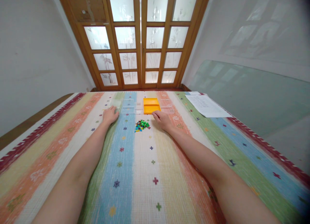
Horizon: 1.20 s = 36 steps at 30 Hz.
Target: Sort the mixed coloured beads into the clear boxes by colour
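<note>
A row of shallow clear plastic boxes (128, 107) lies across the far part of the table, with a two-compartment yellow tray (152, 104) among them. My left hand (110, 115) rests at the near left corner of the clear row, thumb and fingers somewhat apart. At the yellow tray's near right corner, the curled fingers of my right hand (162, 119) touch its edge. Between my hands, just in front of the tray, sits a small heap of tiny green, blue, yellow and dark plastic pieces (142, 125). The fingertips of my right hand are partly hidden.
A striped, patterned cloth (142, 172) covers the table. Printed paper sheets (205, 105) lie at the far right. Beyond the table stand wood-framed glass doors (140, 39). A glass panel (242, 88) leans along the right wall.
</note>
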### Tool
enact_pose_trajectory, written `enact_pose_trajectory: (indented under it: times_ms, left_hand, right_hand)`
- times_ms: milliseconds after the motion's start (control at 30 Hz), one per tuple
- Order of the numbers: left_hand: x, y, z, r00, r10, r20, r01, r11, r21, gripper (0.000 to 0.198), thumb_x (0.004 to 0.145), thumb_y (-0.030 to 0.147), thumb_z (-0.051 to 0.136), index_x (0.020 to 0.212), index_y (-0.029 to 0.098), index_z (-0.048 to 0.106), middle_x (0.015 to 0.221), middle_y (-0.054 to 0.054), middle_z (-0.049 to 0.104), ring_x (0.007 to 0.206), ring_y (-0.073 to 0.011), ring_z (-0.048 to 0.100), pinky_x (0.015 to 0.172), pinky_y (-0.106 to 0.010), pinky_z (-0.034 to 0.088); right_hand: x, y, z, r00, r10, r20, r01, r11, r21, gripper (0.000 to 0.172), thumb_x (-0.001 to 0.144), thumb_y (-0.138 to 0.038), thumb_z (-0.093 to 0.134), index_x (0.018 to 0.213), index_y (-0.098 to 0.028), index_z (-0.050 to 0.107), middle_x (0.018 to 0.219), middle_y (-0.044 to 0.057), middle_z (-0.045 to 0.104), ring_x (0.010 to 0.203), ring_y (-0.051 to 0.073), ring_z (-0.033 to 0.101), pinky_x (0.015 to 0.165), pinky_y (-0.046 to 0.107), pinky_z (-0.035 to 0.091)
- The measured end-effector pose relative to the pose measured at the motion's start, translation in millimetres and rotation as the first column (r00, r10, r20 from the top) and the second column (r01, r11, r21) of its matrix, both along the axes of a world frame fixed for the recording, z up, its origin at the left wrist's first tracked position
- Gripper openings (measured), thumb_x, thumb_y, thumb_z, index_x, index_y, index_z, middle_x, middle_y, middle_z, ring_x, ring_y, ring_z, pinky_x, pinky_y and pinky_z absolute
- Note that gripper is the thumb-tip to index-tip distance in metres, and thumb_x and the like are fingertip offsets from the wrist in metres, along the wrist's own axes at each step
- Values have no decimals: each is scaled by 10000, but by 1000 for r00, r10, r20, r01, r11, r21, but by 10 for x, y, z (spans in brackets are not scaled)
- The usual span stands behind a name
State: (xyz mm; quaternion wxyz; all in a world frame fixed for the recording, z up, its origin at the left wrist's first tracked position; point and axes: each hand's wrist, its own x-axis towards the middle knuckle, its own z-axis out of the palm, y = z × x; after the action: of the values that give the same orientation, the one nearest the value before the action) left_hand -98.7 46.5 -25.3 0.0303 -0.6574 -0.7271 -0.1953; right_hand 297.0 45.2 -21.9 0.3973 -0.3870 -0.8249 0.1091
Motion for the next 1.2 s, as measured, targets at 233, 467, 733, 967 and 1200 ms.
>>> enact_pose_trajectory:
  times_ms: [233, 467, 733, 967, 1200]
  left_hand:
    - [17, -20, -39, 999, -1, 41, -2, 998, 59, 582, 905, 354, 538, 1446, 142, 557, 1558, -207, 502, 1455, -361, 449, 1218, -546, 280]
    - [78, -12, -12, 979, -91, 184, 59, 983, 172, 598, 830, 206, 543, 1427, 169, 561, 1557, -159, 495, 1471, -302, 419, 1235, -496, 309]
    - [74, -87, 32, 992, 97, 85, -109, 983, 150, 345, 873, 283, 537, 1127, 186, 749, 1195, -169, 652, 1205, -359, 545, 1116, -512, 402]
    - [60, -50, 4, 995, 6, 101, -18, 992, 121, 303, 891, 262, 514, 1028, 189, 774, 1105, -140, 701, 1143, -320, 586, 1107, -468, 411]
    - [8, 10, -62, 994, -36, 99, 23, 991, 134, 294, 893, 242, 502, 986, 173, 772, 1107, -150, 713, 1123, -321, 605, 1083, -462, 433]
  right_hand:
    - [-9, -6, 7, 1000, 2, 7, -2, 1000, -1, 343, 1070, -418, 438, 995, -229, 714, 934, 57, 732, 864, 209, 655, 779, 305, 443]
    - [-10, 9, -4, 1000, -5, 9, 5, 1000, 2, 335, 1066, -414, 452, 982, -231, 720, 923, 52, 731, 848, 202, 648, 770, 293, 446]
    - [-15, -8, 16, 1000, 8, -3, -8, 1000, -1, 342, 1064, -418, 450, 963, -237, 723, 906, 53, 723, 837, 207, 642, 758, 296, 440]
    - [-12, -5, 10, 1000, -3, 20, 3, 1000, 0, 335, 1062, -412, 455, 961, -235, 721, 913, 54, 732, 838, 208, 643, 755, 299, 440]
    - [-12, -9, 8, 999, -5, 32, 4, 1000, 7, 341, 1072, -408, 445, 958, -229, 712, 924, 52, 737, 846, 203, 648, 764, 299, 430]
